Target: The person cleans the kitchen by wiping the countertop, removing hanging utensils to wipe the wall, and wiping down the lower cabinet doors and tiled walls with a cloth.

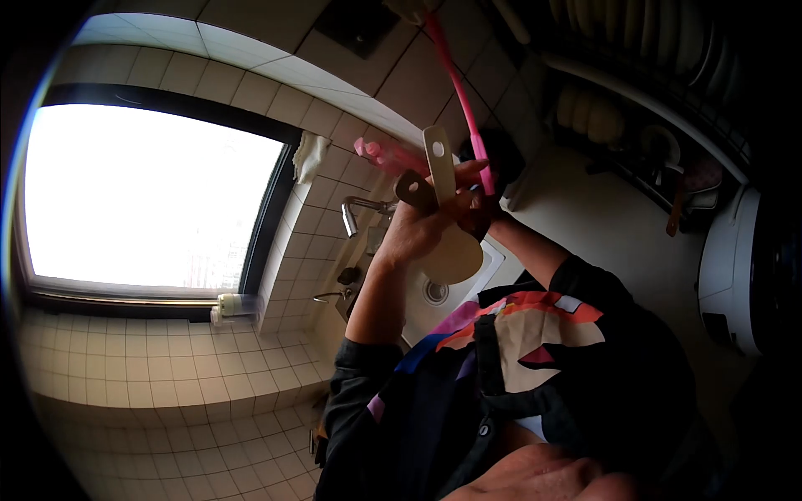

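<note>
My left hand point(418, 235) is closed around flat-handled kitchen utensils. A cream handle point(440, 171) with a hole in its end sticks up above the fingers, and a shorter brown handle point(413, 189), also holed, leans beside it. Below the hand shows a rounded cream utensil head point(454, 257). My right hand point(476, 213) meets the left, its fingers curled and in shadow; what they grip is partly hidden. The thick end of a long pink stick point(479, 150) reaches the fingers, but I cannot tell which hand, if either, holds it.
Below the hands is a sink with a round drain point(435, 291). A metal faucet point(351, 219) stands to the left, near a bright window point(150, 196). Dish racks with plates point(643, 37) and bowls point(589, 115) line the upper right. A white rounded appliance point(728, 267) is at far right.
</note>
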Tool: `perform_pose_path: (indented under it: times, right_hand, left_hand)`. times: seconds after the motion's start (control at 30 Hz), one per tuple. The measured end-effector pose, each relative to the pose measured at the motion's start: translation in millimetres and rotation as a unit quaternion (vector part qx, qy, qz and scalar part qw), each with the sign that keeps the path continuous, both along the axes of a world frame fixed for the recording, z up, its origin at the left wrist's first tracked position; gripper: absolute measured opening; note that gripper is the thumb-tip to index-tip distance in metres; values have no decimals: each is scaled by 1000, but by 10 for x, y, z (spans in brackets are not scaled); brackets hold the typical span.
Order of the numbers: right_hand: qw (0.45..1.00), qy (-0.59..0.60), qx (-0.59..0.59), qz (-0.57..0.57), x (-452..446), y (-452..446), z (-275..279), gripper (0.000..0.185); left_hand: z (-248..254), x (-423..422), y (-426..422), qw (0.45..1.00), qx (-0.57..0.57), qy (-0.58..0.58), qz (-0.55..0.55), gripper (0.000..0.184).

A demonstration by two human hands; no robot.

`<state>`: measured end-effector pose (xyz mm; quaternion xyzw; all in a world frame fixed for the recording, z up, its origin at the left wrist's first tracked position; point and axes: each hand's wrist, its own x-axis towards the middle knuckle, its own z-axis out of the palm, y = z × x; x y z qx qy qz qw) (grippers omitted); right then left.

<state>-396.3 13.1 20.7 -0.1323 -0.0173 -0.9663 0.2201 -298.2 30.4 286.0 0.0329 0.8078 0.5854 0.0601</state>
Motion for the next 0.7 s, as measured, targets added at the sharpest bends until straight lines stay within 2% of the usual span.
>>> perform_pose_path:
  times: [0.03,0.07,0.13,0.17,0.2,0.23,0.27,0.3,0.4,0.47,0.53,0.57,0.63,0.7]
  right_hand:
    - [982,93,-105,123,113,216,481,71]
    - [952,55,-209,216,85,132,428,67]
    - [829,-56,-379,407,51,28,461,59]
    - [630,-146,-505,572,11,-7,474,56]
    - [373,-223,-584,685,1,61,736,54]
    - [83,-281,-611,736,-8,139,1031,51]
    - [-216,-315,-581,719,-30,205,1310,48]
    - [-494,-321,-499,636,-58,259,1534,46]
    - [-511,-332,-479,632,-173,380,1954,44]
    - [-523,-325,-479,626,-222,409,2000,45]
    - [-597,-335,-433,587,-311,481,1874,47]
    - [-523,-365,-455,622,-342,532,1723,47]
    - [-530,-351,-477,607,-340,508,1288,46]
    - [-535,-337,-503,589,-306,485,1218,46]
  left_hand:
    - [-7,13,9,1000,18,0,-11,38]
    - [-19,31,20,999,35,1,-22,36]
    - [-65,88,0,999,26,9,-20,35]
    - [-66,142,-2,999,41,26,-13,35]
    - [-71,196,-11,997,56,43,-6,35]
    - [-67,265,-102,997,73,14,8,40]
    - [-36,312,-155,997,73,15,11,40]
    - [-8,358,-194,997,82,16,3,37]
    - [-28,466,-229,992,126,15,16,36]
    - [-53,535,-281,986,158,15,41,38]
    - [-120,564,-319,986,156,25,59,38]
    - [-147,586,-351,988,135,36,71,37]
    - [-146,630,-377,989,114,51,84,36]
    - [-152,655,-376,988,97,45,113,36]
